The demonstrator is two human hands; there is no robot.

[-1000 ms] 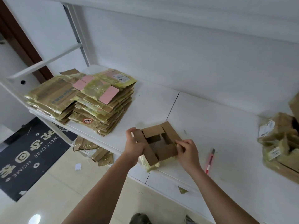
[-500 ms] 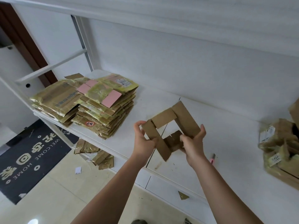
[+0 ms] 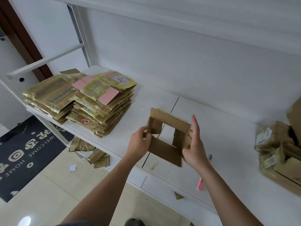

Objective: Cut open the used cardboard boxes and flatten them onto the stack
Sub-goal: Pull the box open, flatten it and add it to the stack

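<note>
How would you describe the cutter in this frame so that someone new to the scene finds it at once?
Start at the white counter below the wall and go to its near edge, just right of the right hand that holds the opened box. The cutter lies there, partly hidden behind the right forearm. It is the only slim pink tool; everything else nearby is brown cardboard.

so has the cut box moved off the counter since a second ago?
Yes. The cut box, gripped by the left hand and pressed by the right hand, went from resting on the white counter to lifted above it.
</note>
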